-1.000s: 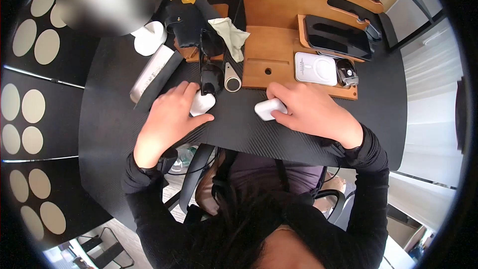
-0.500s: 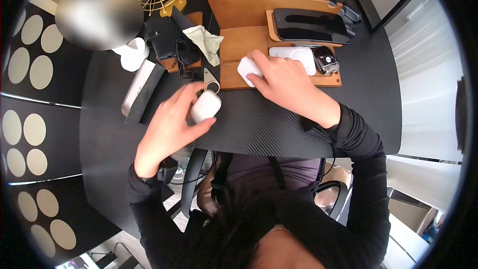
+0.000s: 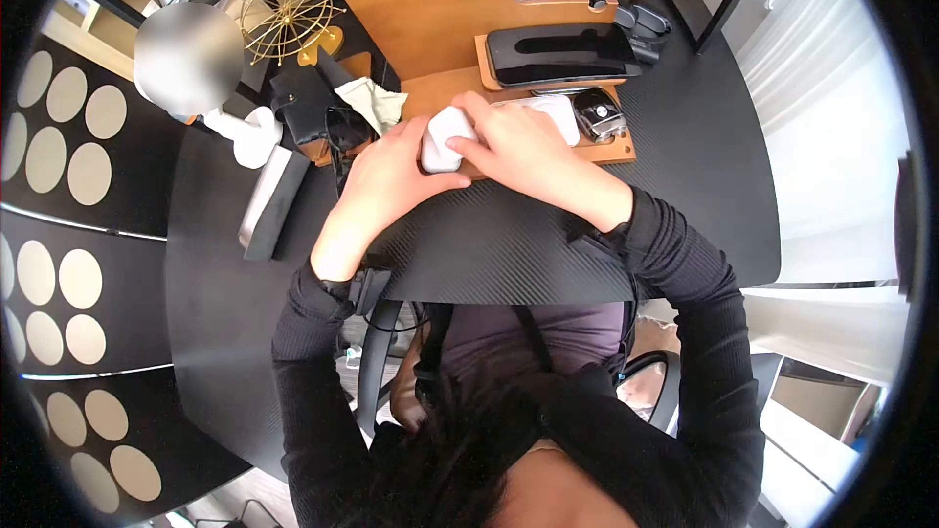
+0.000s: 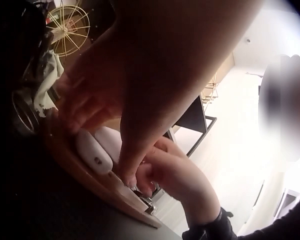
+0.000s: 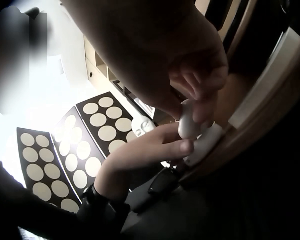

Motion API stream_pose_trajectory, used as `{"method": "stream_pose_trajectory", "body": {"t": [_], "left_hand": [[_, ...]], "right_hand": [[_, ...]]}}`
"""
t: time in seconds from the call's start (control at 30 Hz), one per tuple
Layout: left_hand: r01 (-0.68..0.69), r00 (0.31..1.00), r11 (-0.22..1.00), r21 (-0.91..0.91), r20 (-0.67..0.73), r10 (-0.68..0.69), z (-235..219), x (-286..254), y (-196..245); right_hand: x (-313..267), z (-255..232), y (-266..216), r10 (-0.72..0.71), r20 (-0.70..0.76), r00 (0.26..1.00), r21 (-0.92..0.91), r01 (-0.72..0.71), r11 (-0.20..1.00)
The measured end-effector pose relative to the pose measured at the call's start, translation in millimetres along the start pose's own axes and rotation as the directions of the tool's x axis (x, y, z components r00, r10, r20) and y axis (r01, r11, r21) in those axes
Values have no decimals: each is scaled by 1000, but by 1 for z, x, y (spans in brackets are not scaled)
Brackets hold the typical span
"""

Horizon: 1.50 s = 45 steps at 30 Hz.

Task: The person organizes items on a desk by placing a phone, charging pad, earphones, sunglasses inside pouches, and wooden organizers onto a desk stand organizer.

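In front of me the bench [image 3: 548, 244] lies bare between my forearms and out to its right edge, so I can pass there. Ahead, the wooden stand [image 3: 440, 10], phone [image 3: 559, 51] and watch [image 3: 597, 115] block the way; to the left, sunglasses [image 3: 342, 132], cloth [image 3: 370, 100] and a long case [image 3: 269, 198] crowd the bench.

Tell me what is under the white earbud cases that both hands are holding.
Under the white earbud cases lies the wooden organizer tray, resting on the black table. The left hand and right hand cover the exact spot beneath them, so the contact is hidden.
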<state>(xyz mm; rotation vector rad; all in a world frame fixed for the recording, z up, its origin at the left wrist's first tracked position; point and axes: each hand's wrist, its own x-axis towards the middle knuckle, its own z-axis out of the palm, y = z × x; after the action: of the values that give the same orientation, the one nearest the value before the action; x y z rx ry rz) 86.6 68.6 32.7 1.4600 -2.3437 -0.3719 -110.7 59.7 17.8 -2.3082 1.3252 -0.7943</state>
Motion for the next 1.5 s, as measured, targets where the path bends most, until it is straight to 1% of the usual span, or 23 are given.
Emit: {"method": "stream_pose_trajectory", "body": {"t": [0.03, 0.1, 0.23, 0.37, 0.43, 0.47, 0.5, 0.57, 0.6, 0.63, 0.7, 0.73, 0.77, 0.83, 1.07, 1.13, 1.17, 1.23, 1.3, 1.37, 1.4, 1.43, 1.5], "left_hand": [[0, 1000, 1000, 5, 5, 0, -3, -1, -2], [74, 991, 996, -44, 116, -68, -8, -1, -2], [85, 992, 992, -95, 102, -76, -7, 8, 0], [88, 974, 993, -84, 214, -69, -5, 24, -11], [32, 980, 990, -140, 201, -4, -6, 33, -12], [20, 984, 983, -183, 175, 12, -2, 37, -15], [23, 985, 983, -180, 174, 9, 1, 44, -17], [32, 983, 988, -154, 181, -3, 6, 61, -15], [17, 985, 985, -171, 173, 13, 9, 69, -13], [10, 985, 985, -170, 173, 20, 13, 76, -13], [10, 995, 987, -158, 97, 5, 24, 89, -16], [35, 995, 978, -206, 98, -15, 25, 93, -15], [31, 995, 978, -206, 99, -10, 27, 97, -14], [125, 982, 977, -174, 162, -96, 30, 103, -12], [36, 997, 964, -263, 73, -17, 63, 117, -28], [-69, 997, 815, -576, -17, 73, 77, 122, -40], [-77, 997, 812, -579, -20, 81, 76, 122, -38], [55, 997, 778, -625, 71, -14, 71, 116, -31], [60, 998, 743, -666, 65, -23, 67, 109, -18], [-12, 999, 712, -702, -30, -12, 74, 108, -21], [-11, 999, 726, -687, -36, -20, 73, 106, -19], [-16, 999, 723, -690, -42, -17, 74, 107, -21], [40, 998, 790, -612, -11, -59, 80, 112, -30]], "right_hand": [[0, 2, -1, 2, -2, 1000, 6, -2, 1000], [1, 5, -4, 38, 70, 997, 33, -41, 999], [2, 4, -10, 5, 75, 997, 61, -10, 998], [-6, -5, -15, 11, 80, 997, 12, -12, 1000], [-13, -7, -17, -19, 120, 993, -55, 26, 998], [-20, -11, -19, -91, 154, 984, -53, 100, 994], [-27, -10, -19, -94, 155, 983, -50, 103, 993], [-36, -11, -24, -209, 243, 947, -65, 231, 971], [-38, -15, -26, -150, 402, 903, -66, 192, 979], [-42, -10, -21, -146, 397, 906, -70, 188, 980], [-50, 4, -7, -333, 256, 907, -47, 356, 933], [-49, -8, -13, -265, 337, 903, -13, 286, 958], [-49, -9, -11, -262, 335, 905, -15, 283, 959], [-49, -12, -9, -286, 351, 892, -19, 312, 950], [-47, -32, -16, -301, 428, 852, -29, 345, 938], [-44, -49, -20, -260, 493, 830, -71, 336, 939], [-42, -58, -18, -254, 492, 833, -79, 333, 940], [-36, -86, -1, -268, 410, 872, -87, 330, 940], [-20, -135, 19, -124, 373, 920, 23, 124, 992], [-9, -166, 57, 103, 152, 983, -69, -93, 993], [-5, -172, 89, 153, -15, 988, -123, -154, 980], [-4, -169, 127, 190, -184, 964, -163, -221, 962], [-5, -149, 207, 90, -205, 975, -276, -146, 950]]}}
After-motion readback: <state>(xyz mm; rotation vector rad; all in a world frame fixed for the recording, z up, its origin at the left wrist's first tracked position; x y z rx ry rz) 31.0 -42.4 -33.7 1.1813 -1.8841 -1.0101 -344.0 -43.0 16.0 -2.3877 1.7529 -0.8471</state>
